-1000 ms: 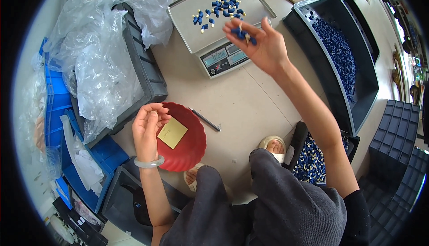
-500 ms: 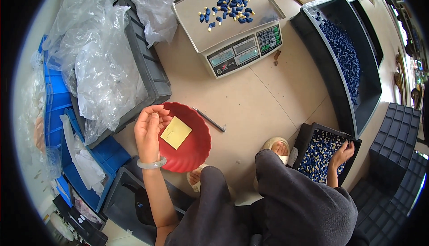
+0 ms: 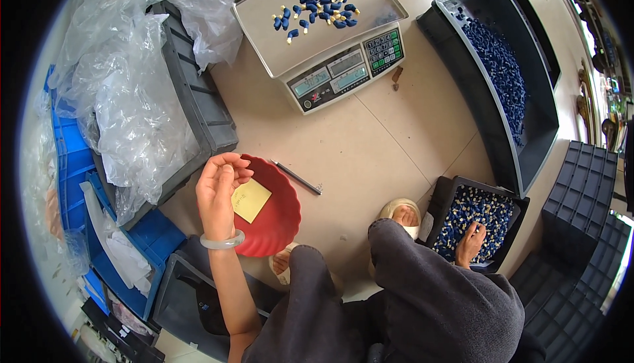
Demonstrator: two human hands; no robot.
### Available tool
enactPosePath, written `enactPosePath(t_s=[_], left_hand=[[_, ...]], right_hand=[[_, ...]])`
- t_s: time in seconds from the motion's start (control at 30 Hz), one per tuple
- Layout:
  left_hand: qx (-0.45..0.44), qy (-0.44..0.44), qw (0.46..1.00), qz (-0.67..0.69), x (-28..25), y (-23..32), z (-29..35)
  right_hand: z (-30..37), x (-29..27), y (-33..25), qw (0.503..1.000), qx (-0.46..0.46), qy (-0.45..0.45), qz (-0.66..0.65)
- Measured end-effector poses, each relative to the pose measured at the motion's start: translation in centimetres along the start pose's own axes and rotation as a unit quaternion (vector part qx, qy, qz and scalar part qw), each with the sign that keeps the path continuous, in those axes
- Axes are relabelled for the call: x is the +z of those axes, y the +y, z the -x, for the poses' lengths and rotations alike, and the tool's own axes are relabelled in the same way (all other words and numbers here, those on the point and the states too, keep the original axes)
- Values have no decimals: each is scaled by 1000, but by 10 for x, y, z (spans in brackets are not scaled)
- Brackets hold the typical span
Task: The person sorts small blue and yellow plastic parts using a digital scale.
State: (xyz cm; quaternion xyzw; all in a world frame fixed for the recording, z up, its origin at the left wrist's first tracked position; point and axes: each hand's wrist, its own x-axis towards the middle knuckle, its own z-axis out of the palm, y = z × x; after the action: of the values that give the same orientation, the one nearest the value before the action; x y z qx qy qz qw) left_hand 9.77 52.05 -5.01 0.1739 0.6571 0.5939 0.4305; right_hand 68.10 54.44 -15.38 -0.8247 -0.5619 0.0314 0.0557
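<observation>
My left hand (image 3: 220,191), with a pale bangle at the wrist, hovers over the left rim of a red scalloped bowl (image 3: 281,221). Its fingers are loosely bent and nothing shows in them, so it is open. A yellow paper note (image 3: 249,199) lies inside the bowl. Down at the right, my right hand (image 3: 469,247) reaches into a black bin (image 3: 517,234) full of small blue-and-cream parts (image 3: 489,208). The fingers curl in among the parts, fingertips partly hidden; what they hold, if anything, cannot be made out.
A digital scale (image 3: 330,76) carries a scatter of the same parts on its pan. A dark pen (image 3: 296,177) lies beside the bowl. A large grey tub (image 3: 538,119) holds blue pieces. Plastic bags (image 3: 142,105) fill a crate at left; black crates (image 3: 581,198) stand at right.
My right hand has moved from the bin's right edge leftward into the parts, its fingers now lower among them. My left hand stays nearly still. The whole view has shifted slightly.
</observation>
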Motion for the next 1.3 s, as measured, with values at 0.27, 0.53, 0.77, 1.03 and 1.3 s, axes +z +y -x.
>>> enactPosePath(t_s=[0.27, 0.53, 0.77, 1.03, 1.3], left_hand=[[4, 5, 1000, 4, -1, 4, -4], [-1, -20, 1000, 6, -3, 3, -3], [6, -17, 1000, 2, -7, 3, 0], [9, 1, 1000, 6, -2, 6, 1], [9, 4, 1000, 7, -2, 6, 1]], right_hand=[[-12, -34, 15, 999, -44, -19, 16], [-23, -44, 34, 985, -169, -36, -20], [-23, -47, 20, 991, -74, -87, -72], [-23, -44, 13, 989, -118, -70, -53], [-23, -39, 20, 990, -121, -56, -49]])
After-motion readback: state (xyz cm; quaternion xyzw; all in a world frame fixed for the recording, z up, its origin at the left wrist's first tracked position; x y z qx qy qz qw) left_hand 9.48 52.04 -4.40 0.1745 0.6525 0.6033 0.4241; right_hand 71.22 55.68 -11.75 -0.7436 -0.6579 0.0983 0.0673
